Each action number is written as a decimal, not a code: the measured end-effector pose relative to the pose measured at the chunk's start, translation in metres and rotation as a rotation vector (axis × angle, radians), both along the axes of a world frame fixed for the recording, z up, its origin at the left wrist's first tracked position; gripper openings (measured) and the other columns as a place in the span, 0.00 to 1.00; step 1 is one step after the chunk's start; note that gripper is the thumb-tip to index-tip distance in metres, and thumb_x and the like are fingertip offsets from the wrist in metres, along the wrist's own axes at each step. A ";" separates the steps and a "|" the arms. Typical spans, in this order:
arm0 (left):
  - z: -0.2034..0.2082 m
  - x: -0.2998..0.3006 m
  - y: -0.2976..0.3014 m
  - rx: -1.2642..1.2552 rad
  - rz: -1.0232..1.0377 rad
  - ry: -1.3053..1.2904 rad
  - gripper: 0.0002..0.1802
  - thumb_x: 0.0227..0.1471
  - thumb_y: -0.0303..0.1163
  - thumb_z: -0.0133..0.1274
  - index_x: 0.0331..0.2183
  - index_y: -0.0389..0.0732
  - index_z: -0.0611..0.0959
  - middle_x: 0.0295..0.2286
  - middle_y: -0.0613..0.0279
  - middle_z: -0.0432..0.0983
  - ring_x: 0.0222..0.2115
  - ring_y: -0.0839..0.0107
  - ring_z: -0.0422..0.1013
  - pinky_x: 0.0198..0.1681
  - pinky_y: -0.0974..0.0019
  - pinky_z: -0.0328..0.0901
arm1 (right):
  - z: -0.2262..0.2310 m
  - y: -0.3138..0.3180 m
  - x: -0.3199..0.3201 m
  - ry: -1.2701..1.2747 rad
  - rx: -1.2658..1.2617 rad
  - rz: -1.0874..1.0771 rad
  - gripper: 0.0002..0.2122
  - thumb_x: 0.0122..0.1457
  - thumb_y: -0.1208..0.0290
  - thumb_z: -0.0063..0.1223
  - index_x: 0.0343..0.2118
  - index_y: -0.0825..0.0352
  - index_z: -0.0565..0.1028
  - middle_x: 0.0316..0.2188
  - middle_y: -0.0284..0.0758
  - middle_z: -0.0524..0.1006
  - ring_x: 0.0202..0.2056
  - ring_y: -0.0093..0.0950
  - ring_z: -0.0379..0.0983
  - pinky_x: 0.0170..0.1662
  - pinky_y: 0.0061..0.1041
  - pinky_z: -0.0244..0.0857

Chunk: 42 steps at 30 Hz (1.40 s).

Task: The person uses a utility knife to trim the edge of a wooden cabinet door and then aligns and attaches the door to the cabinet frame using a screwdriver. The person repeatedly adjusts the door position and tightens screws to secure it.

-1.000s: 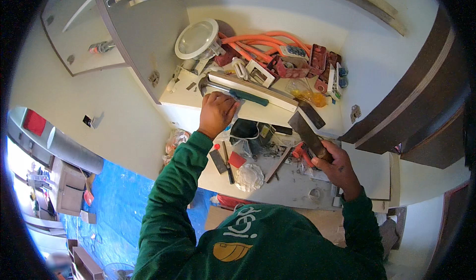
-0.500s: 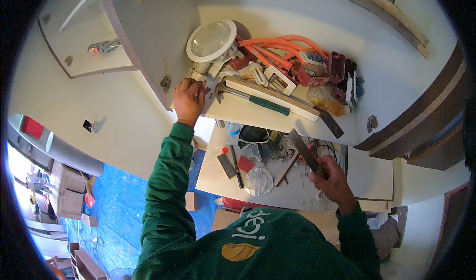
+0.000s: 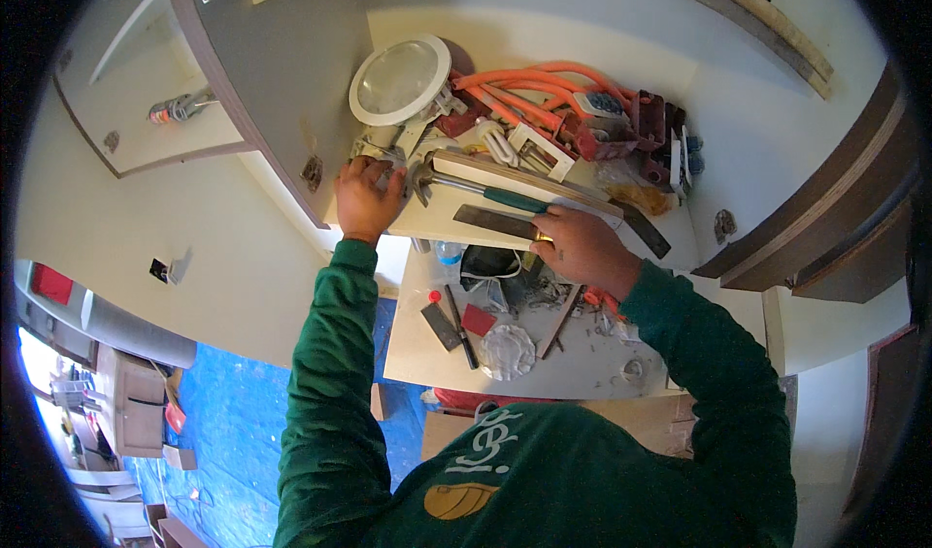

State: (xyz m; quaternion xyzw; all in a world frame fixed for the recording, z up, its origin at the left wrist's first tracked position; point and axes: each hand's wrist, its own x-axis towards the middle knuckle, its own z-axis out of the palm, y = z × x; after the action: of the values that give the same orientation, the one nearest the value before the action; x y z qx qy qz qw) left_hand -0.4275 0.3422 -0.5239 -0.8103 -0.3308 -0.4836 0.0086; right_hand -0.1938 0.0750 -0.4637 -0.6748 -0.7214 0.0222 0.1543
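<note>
My right hand (image 3: 589,247) is closed around the yellow-collared handle of a flat, dark-bladed chisel (image 3: 493,222). The blade points left, just above the front part of the shelf (image 3: 427,224). Farther left, my left hand (image 3: 367,200) rests on the shelf near its left end, fingers curled down; what lies beneath them is hidden. Between the hands lies a claw hammer (image 3: 456,181) with a dark green grip, its head close to my left fingers. A long pale wooden strip (image 3: 544,187) lies behind the hammer, and a dark flat bar (image 3: 641,230) sits by its right end.
At the back of the shelf are a round white lamp fitting (image 3: 400,80), orange conduit (image 3: 529,84) and red boxes (image 3: 649,121). A lower board (image 3: 582,365) holds a dark block, a marker and a crumpled silvery disc. Blue sheeting (image 3: 228,402) covers the floor at left.
My right hand has moved up and left with the chisel, from over the lower board to the shelf's front. The blade has swung toward the left. My left hand stays at the shelf's left end.
</note>
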 end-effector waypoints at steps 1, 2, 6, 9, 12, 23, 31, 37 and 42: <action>0.001 0.000 -0.001 0.013 0.010 -0.023 0.10 0.48 0.38 0.62 0.29 0.42 0.86 0.35 0.58 0.78 0.39 0.53 0.71 0.43 0.52 0.65 | -0.002 0.004 -0.001 -0.041 -0.023 -0.005 0.18 0.59 0.64 0.58 0.47 0.73 0.75 0.36 0.45 0.75 0.37 0.46 0.75 0.41 0.42 0.70; 0.002 0.000 0.000 0.000 -0.026 -0.036 0.11 0.47 0.38 0.62 0.29 0.41 0.86 0.35 0.57 0.78 0.39 0.53 0.71 0.43 0.52 0.65 | -0.006 0.006 -0.001 -0.044 -0.010 -0.007 0.17 0.59 0.64 0.58 0.46 0.73 0.75 0.36 0.46 0.75 0.37 0.46 0.75 0.41 0.42 0.70; 0.002 -0.005 0.002 -0.022 -0.130 -0.012 0.14 0.44 0.41 0.63 0.30 0.40 0.85 0.33 0.56 0.77 0.39 0.52 0.71 0.44 0.52 0.63 | -0.014 0.015 -0.001 -0.043 0.039 -0.013 0.17 0.59 0.64 0.58 0.45 0.73 0.75 0.36 0.46 0.75 0.38 0.47 0.75 0.41 0.44 0.70; 0.011 -0.010 -0.005 -0.010 -0.232 0.101 0.19 0.42 0.45 0.65 0.32 0.41 0.84 0.34 0.55 0.75 0.39 0.51 0.70 0.45 0.50 0.62 | -0.016 0.021 -0.002 -0.012 0.102 -0.009 0.13 0.57 0.66 0.58 0.36 0.71 0.74 0.33 0.46 0.74 0.36 0.47 0.74 0.40 0.46 0.69; 0.023 -0.011 -0.015 0.030 -0.309 0.164 0.23 0.40 0.48 0.66 0.34 0.42 0.84 0.35 0.55 0.74 0.40 0.51 0.69 0.46 0.50 0.61 | -0.020 0.026 0.000 0.001 0.154 -0.012 0.11 0.57 0.66 0.58 0.32 0.70 0.73 0.32 0.46 0.73 0.36 0.47 0.74 0.39 0.47 0.69; 0.013 -0.009 -0.008 0.018 -0.290 0.154 0.28 0.38 0.51 0.71 0.37 0.42 0.85 0.36 0.55 0.75 0.40 0.51 0.70 0.45 0.50 0.64 | -0.021 0.034 0.001 -0.059 0.158 -0.051 0.14 0.55 0.65 0.60 0.38 0.70 0.75 0.35 0.46 0.76 0.38 0.48 0.75 0.41 0.46 0.69; 0.011 0.000 -0.012 -0.005 -0.115 0.118 0.28 0.39 0.53 0.69 0.38 0.44 0.85 0.37 0.59 0.75 0.42 0.55 0.70 0.47 0.52 0.62 | -0.023 0.034 -0.003 -0.076 0.224 0.002 0.11 0.55 0.65 0.60 0.31 0.68 0.75 0.29 0.43 0.75 0.34 0.46 0.75 0.39 0.47 0.69; 0.010 0.005 -0.008 -0.034 -0.129 0.086 0.28 0.41 0.53 0.69 0.40 0.43 0.85 0.39 0.55 0.76 0.43 0.51 0.69 0.48 0.49 0.63 | -0.024 0.045 -0.017 -0.101 0.184 -0.069 0.10 0.55 0.65 0.58 0.31 0.68 0.76 0.30 0.44 0.77 0.36 0.46 0.76 0.39 0.47 0.69; 0.005 -0.004 0.002 -0.024 -0.185 -0.031 0.20 0.56 0.47 0.57 0.40 0.40 0.84 0.39 0.49 0.76 0.42 0.47 0.69 0.47 0.50 0.63 | -0.031 0.064 -0.026 -0.094 0.234 -0.053 0.09 0.53 0.66 0.58 0.30 0.68 0.77 0.30 0.44 0.77 0.37 0.46 0.76 0.39 0.47 0.71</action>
State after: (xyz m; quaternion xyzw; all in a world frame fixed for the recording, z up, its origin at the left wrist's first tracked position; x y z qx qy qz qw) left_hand -0.4318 0.3447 -0.5186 -0.8297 -0.2605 -0.4911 -0.0509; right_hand -0.2200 0.1387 -0.4946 -0.6714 -0.7073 -0.0978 0.1984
